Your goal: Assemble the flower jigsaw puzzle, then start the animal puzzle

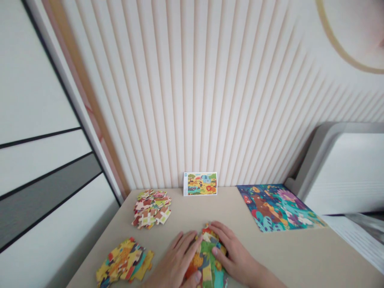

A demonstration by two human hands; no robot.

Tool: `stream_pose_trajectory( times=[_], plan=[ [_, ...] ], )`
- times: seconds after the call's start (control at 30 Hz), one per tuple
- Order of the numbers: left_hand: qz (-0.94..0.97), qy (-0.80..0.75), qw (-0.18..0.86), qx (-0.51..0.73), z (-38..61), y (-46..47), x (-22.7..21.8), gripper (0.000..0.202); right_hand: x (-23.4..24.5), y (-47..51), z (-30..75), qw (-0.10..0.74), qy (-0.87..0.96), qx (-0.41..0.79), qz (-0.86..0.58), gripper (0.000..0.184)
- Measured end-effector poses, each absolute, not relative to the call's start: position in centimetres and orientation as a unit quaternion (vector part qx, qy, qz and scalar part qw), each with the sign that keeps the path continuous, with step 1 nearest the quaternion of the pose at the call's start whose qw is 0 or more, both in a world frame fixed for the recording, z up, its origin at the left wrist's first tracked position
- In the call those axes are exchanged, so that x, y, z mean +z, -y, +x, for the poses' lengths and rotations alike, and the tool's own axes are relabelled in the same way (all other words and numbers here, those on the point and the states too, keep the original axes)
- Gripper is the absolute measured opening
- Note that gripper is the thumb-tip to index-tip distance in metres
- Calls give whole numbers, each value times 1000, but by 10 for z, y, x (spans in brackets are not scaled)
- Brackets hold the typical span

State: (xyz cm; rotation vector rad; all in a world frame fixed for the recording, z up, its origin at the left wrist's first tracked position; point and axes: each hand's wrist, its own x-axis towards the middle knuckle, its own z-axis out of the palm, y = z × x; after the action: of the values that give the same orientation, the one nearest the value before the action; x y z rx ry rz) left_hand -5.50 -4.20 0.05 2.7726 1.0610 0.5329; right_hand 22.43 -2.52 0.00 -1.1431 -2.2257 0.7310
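A heap of colourful jigsaw puzzle pieces (207, 258) lies at the front middle of the table, between my two hands. My left hand (180, 258) presses in from the left, its fingers stretched along the heap's edge and its thumb low in front. From the right, my right hand (234, 254) curves round the pieces, with the fingertips at the far end and the thumb on top. A second heap of mostly yellow puzzle pieces (124, 262) sits to the left of my left hand. The lower part of the middle heap runs out of view.
Pink and green puzzle pieces (152, 209) are heaped at the back left. A small picture card (200, 184) leans on the ribbed wall (198, 88). An assembled dark-blue puzzle (277, 210) lies at the back right, near a grey-white padded object (345, 172) and printed paper (354, 240).
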Motion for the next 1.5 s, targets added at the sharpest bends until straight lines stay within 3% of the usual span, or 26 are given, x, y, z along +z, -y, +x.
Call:
stream_pose_trajectory(
  times=[0.6,0.87,1.17,1.5],
  plan=[
    [918,-347,57,183,-53,46,3,70,8,29,219,262,835,221,-431,52],
    [913,-364,66,172,-54,48,5,67,9,15,227,326,782,234,-476,41],
    [913,-361,91,168,-52,48,8,65,4,8,233,309,792,216,-479,31],
    [906,-358,114,194,-53,48,13,48,3,6,231,348,732,286,-511,24]
  ],
)
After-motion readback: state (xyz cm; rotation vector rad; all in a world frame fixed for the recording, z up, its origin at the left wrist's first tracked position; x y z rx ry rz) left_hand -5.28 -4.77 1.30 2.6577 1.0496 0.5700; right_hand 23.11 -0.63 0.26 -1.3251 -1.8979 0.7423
